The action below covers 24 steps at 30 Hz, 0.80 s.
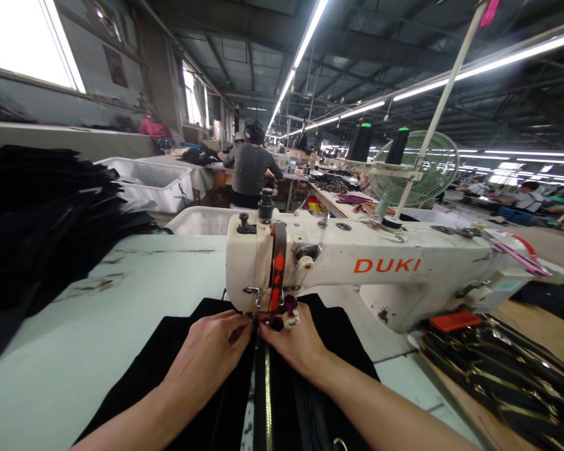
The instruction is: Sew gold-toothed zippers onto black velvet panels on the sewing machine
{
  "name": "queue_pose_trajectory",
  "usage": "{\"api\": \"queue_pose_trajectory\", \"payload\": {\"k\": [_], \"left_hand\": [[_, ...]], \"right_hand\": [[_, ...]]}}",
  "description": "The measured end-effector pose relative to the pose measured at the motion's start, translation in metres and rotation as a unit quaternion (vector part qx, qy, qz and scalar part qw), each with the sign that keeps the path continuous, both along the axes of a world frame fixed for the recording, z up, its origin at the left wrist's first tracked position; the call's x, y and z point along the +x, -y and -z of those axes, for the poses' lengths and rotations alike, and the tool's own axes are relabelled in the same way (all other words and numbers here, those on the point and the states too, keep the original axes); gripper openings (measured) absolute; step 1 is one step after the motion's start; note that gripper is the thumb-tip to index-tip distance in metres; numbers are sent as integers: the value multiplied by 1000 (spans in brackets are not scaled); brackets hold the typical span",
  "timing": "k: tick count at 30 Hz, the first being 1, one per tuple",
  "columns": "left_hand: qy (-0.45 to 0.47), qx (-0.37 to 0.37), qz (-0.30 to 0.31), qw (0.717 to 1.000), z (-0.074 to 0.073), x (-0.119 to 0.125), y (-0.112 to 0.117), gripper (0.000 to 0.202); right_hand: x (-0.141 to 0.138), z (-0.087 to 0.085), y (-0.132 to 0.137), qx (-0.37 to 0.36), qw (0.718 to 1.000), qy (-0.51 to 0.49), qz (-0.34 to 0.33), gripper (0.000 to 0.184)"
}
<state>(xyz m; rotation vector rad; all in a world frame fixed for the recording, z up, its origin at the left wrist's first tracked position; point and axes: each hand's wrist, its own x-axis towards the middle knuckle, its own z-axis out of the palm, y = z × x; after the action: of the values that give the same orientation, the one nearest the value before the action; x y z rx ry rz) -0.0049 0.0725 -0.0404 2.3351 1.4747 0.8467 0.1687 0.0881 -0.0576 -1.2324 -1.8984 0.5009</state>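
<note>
A white sewing machine (329,257) with orange lettering stands across the table in front of me. Black fabric (145,369) lies under its needle area, with a gold-toothed zipper (268,394) running lengthwise toward me. Left of the needle, my left hand (216,341) has its thumb and fingers pinched at the fabric's edge. My right hand (296,341) is on the other side of the needle, its fingers closed at the zipper's upper end and partly hidden behind the machine head. The exact spot under the needle is hidden by my fingertips.
A tall stack of black fabric pieces (42,225) fills the table's left side. Black zippers with gold teeth (507,369) lie at right beside an orange object (455,320). Behind the machine are white bins (145,181), thread cones (360,144), a fan (416,166) and a seated person (252,166).
</note>
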Motion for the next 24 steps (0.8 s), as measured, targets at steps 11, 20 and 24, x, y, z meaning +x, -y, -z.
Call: {"api": "queue_pose_trajectory", "payload": {"k": [11,20,24], "left_hand": [[-4,20,-3,1000,0,3,0,41],[-15,29,2,999,2,4,-1,38],[-21,31,9,999,3,3,-1,37]], "right_hand": [[0,-2,3,12,1000,6,17,15],[1,-6,2,-1,1000,14,4,15],[-1,-7,2,3,1000,14,5,15]]}}
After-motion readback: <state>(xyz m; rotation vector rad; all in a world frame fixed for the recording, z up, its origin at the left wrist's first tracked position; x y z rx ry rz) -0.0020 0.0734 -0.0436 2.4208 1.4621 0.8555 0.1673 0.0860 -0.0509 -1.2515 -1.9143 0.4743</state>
